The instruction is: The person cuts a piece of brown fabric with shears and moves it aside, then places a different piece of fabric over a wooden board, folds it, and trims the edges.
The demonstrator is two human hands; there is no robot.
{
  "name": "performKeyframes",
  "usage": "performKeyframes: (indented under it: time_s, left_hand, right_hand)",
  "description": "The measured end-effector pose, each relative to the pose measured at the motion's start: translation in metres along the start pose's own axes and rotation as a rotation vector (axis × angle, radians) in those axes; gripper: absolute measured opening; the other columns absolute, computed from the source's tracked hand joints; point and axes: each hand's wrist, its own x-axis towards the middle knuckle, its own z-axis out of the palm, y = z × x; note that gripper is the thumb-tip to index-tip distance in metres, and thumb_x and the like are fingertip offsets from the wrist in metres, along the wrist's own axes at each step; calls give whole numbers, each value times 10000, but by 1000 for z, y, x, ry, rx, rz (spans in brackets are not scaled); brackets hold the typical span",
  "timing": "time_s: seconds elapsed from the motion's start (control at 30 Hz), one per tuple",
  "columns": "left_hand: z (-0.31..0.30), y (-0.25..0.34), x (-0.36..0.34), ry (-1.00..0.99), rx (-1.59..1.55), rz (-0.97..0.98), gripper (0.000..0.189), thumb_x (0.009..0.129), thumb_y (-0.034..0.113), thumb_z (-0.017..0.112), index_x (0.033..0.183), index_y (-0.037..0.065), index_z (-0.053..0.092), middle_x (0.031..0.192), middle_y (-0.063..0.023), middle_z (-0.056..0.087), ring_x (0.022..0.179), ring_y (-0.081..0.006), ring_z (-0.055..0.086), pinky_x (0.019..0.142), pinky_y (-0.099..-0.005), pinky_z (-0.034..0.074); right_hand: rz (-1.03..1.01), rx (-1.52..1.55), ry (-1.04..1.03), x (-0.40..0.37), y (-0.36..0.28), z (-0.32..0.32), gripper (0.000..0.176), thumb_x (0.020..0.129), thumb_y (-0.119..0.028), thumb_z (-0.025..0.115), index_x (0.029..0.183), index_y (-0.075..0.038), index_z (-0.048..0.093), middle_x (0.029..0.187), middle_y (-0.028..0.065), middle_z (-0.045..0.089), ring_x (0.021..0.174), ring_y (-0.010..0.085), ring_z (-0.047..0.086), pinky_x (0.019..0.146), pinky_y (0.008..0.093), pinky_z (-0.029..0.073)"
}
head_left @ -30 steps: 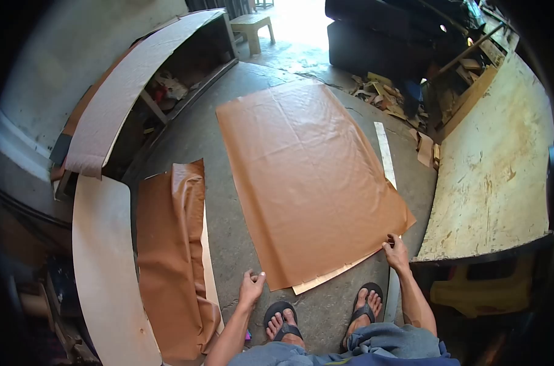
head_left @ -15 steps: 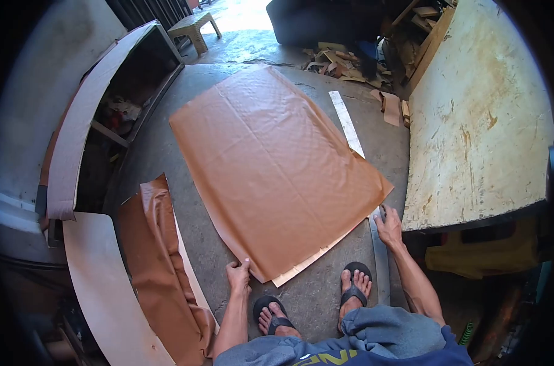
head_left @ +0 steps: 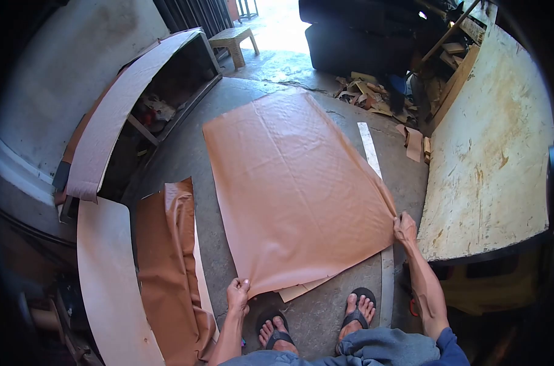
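A large brown leather-like sheet [head_left: 301, 189] lies spread over the concrete floor, its near edge lifted between my hands. My left hand [head_left: 238, 295] pinches its near left corner. At the near right corner, my right hand [head_left: 405, 229] is closed on the sheet's edge. Beneath the near edge, a strip of pale board [head_left: 304, 289] shows. A long metal ruler [head_left: 386, 287] lies under the right side of the sheet, and a whitish end of a strip [head_left: 368, 146] sticks out farther up.
Folded brown material [head_left: 167, 274] and a pale curved board [head_left: 109, 274] lie at the left, below an open wooden frame [head_left: 121, 104]. A stained board-topped table [head_left: 490, 152] stands at the right. Scraps [head_left: 368, 94] and a stool [head_left: 233, 41] are farther back.
My right hand has taken hold of the sheet's right corner, which it was beside before. The near edge is now drawn taut and lifted. The view has shifted, so the scene sits farther right.
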Motion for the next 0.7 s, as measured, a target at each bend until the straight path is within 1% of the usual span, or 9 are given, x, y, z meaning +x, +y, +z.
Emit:
performKeyframes:
  time_s: [0.17, 0.23, 0.33, 0.4, 0.47, 0.53, 0.6, 0.63, 0.7]
  left_hand:
    - [-48, 19, -56, -131, -3, -24, 307, 916, 81, 616, 1195, 35, 496, 850, -50, 659, 595, -101, 614, 343, -214, 428]
    - [-91, 22, -83, -187, -74, -139, 473, 872, 10, 573, 1324, 8, 433, 896, -96, 670, 665, -160, 660, 445, -278, 534]
    - [-118, 21, -119, -16, -309, -79, 594, 838, -28, 537, 1410, 27, 389, 936, -134, 686, 680, -205, 680, 527, -321, 564]
    - [-156, 21, -127, -233, -487, -11, 703, 790, -20, 508, 1471, 32, 339, 1324, -228, 553, 1179, -359, 607, 999, -487, 505]
    - [-88, 113, -142, 92, -660, -132, 642, 853, -8, 526, 1467, 58, 351, 926, -159, 694, 707, -235, 696, 600, -350, 570]
    - [-124, 101, -68, -305, -539, 41, 586, 871, 35, 546, 1438, 68, 402, 875, -136, 684, 721, -216, 689, 602, -331, 560]
    - [-108, 131, 13, -515, -583, 1, 417, 885, 82, 597, 1297, 121, 542, 877, -88, 684, 734, -213, 687, 652, -275, 563]
    - [-87, 153, 47, -442, -538, 24, 333, 900, 128, 620, 1231, 120, 586, 882, -69, 687, 773, -190, 672, 728, -263, 552]
    - [-59, 184, 122, -484, -529, 192, 282, 911, 197, 642, 1181, 119, 615, 1103, -104, 686, 1064, -221, 641, 913, -386, 521]
  right_hand:
    - [5, 106, -76, -59, 4, -72, 193, 896, -170, 576, 964, 2, 520, 799, 278, 629, 786, 491, 618, 695, 532, 483]
    - [126, 13, -338, -90, -56, -140, 196, 870, -155, 592, 995, -11, 546, 805, 290, 638, 827, 493, 625, 723, 526, 493]
    - [133, -10, -602, -114, -90, -203, 226, 803, -141, 629, 994, -21, 653, 729, 234, 657, 754, 353, 671, 703, 431, 519]
    - [183, 189, -868, -103, -77, -209, 199, 763, -127, 658, 915, -20, 729, 738, 110, 690, 697, 153, 657, 687, 330, 520]
    - [296, 607, -827, -73, -88, -201, 181, 782, -87, 637, 936, -9, 693, 735, 60, 656, 659, 132, 631, 584, 296, 522]
    - [325, 809, -735, -27, -113, -178, 172, 815, -71, 616, 969, -12, 665, 731, 50, 630, 643, 133, 624, 506, 282, 508]
    - [284, 927, -615, 20, -130, -126, 154, 841, -64, 605, 980, -16, 650, 749, 47, 623, 630, 138, 621, 501, 295, 519]
    - [284, 939, -549, 43, -143, -107, 140, 846, -61, 604, 972, -17, 648, 767, 43, 627, 621, 141, 621, 531, 311, 538]
    - [240, 989, -492, 97, -141, -55, 276, 889, -125, 628, 1151, -37, 624, 984, 100, 652, 807, 186, 661, 668, 373, 593]
